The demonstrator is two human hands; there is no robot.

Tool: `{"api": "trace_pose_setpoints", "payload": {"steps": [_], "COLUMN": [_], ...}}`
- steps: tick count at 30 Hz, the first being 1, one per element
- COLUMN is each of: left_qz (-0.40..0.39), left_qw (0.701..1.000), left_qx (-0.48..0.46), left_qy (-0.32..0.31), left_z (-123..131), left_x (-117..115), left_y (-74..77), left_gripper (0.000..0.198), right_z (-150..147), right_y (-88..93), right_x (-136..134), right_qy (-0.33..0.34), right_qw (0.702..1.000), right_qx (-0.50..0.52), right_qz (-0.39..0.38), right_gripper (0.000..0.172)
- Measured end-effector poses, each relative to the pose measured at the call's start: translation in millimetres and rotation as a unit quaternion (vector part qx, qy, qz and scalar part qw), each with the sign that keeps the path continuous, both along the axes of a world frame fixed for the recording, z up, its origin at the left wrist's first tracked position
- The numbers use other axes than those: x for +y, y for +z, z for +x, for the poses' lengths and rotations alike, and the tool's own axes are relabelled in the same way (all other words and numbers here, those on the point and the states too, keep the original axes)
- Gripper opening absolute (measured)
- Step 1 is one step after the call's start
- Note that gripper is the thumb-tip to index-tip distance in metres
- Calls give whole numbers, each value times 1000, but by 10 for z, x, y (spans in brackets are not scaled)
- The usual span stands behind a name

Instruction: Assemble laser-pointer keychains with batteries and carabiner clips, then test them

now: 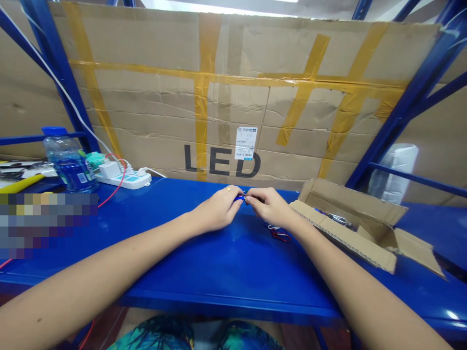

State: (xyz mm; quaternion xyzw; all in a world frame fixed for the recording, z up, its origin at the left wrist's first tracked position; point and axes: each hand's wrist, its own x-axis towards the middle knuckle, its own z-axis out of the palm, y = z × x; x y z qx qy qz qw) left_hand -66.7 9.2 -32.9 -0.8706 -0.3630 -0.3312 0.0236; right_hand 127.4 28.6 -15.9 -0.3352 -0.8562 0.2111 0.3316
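Note:
My left hand (219, 208) and my right hand (269, 206) meet over the blue shelf top (204, 262), fingers pinched together. Between them they grip a small blue object (241, 198), too small to name for sure. A ring shows on a finger of my left hand. Just below my right wrist a small red carabiner-like clip (280, 236) lies on the shelf, with another small metal piece beside it.
An open cardboard box (359, 221) sits to the right with small items inside. A water bottle (70, 161), a white power strip (126, 178) with plugs and a red cable stand at the left. A taped cardboard sheet marked LED (222, 97) forms the back wall.

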Motion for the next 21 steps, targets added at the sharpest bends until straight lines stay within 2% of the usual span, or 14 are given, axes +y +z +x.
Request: {"api": "trace_pose_setpoints", "payload": {"steps": [2,4,8,12,17,21], "left_qz": [-18,-27,-5,21,43,38], "left_qw": [1000,999,999,999,997,998], "left_qx": [10,27,44,48,58,55], "left_qy": [13,17,3,-10,-14,-13], "left_z": [5,-3,-30,-42,-52,-54], "left_x": [2,7,24,32,33,28], "left_y": [1,-5,-42,-72,-72,-62], "left_gripper": [18,19,21,20,20,19], "right_z": [5,4,5,15,-1,1], "right_y": [2,-1,-50,-125,-137,-109], "right_x": [0,2,24,78,102,93], "right_qy": [3,14,25,53,73,72], "right_qw": [998,997,999,988,977,975], "right_qx": [-17,-20,7,57,96,85], "right_qz": [63,68,-32,-137,-179,-193], "right_gripper": [26,25,27,28,26,24]}}
